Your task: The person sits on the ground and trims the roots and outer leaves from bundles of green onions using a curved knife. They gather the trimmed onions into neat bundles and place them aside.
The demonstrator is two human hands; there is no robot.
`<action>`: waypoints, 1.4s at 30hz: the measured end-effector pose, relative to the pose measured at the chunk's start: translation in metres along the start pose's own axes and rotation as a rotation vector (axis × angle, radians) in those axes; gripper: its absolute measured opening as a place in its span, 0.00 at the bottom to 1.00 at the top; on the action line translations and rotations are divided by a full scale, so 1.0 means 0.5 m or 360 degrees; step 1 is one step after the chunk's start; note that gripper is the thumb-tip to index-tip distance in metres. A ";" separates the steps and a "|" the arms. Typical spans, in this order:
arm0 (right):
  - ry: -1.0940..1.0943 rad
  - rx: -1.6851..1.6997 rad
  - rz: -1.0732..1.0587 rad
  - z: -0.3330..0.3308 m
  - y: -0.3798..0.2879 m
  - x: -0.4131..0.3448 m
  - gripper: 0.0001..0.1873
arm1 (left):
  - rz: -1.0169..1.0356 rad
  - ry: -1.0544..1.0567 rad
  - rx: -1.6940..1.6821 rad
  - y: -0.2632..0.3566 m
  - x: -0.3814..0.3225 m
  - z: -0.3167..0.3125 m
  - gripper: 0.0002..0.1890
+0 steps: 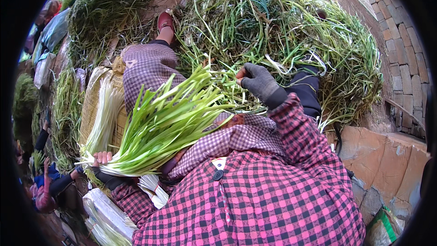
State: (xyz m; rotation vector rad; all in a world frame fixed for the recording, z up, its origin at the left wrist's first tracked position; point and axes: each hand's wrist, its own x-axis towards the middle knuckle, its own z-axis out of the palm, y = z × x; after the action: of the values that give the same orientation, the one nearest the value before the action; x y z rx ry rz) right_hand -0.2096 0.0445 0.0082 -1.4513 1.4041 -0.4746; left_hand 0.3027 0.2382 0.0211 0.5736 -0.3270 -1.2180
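Note:
My left hand (102,159) is closed around the pale stem end of a bunch of long green leafy stalks (170,119), whose leaves fan out over my checked apron. My right hand (257,80), in a grey glove with bare fingertips, is raised to the right of the leaf tips; its thumb and fingertips are close together, and whether a scrap is between them I cannot tell. Beside the held bunch, a bundle of pale stalks (106,112) lies on a yellow woven sack (120,109). A smaller tied white bundle (153,189) is by my left forearm.
A large heap of green trimmings (273,24) spreads in front, around my legs. A flattened cardboard piece (372,150) lies at the right, near brick paving (406,61). More pale stalks (106,229) rest by a white sack (102,208) at lower left. Another person (47,188) is at far left.

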 end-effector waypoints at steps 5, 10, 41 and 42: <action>-0.0425 0.0332 -0.0140 0.026 -0.083 -0.108 0.07 | -0.0072 0.0053 -0.0112 -0.030 -0.025 -0.019 0.04; -0.0454 -0.0209 -0.0649 0.102 -0.116 -0.139 0.10 | -0.0065 0.0043 -0.0130 -0.042 -0.035 -0.010 0.05; -0.0805 -0.0163 -0.0373 0.133 -0.137 -0.118 0.11 | -0.0006 -0.0011 -0.0105 -0.031 -0.032 -0.028 0.06; -0.0763 -0.0196 -0.0449 0.134 -0.138 -0.119 0.11 | 0.0029 0.0022 -0.0118 -0.030 -0.033 -0.031 0.06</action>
State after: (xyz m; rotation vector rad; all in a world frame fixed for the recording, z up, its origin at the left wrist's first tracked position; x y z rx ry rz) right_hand -0.1337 0.1100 0.0604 -1.7349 0.8650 -0.1928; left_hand 0.2935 0.2541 0.0009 0.5138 -0.2738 -1.2034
